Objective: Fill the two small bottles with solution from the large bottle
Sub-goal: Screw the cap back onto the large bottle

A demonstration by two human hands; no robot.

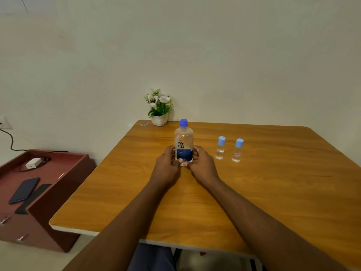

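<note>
Two grips clamp on one thing: the left grip (167,162) and the right grip (201,161) curl round the lower, labelled part of the large bottle (183,136), one on each side, with the thumbs meeting in front near its base. The large bottle stands upright on the table (273,184), its long axis vertical, straight ahead of the person. Its blue cap (183,123) sits on top, directly above both grips and untouched. The body is clear and seems to hold clear solution, though the level is hard to make out. Off to the right, apart from the large bottle and close beside each other, stand the left small bottle (220,148) and the right small bottle (237,151). Both are upright, see-through and capped in pale blue; how full they are cannot be told. The right grip is the nearer to them. Judging by the closed caps, no pouring has begun, and uncapping likely comes first.
</note>
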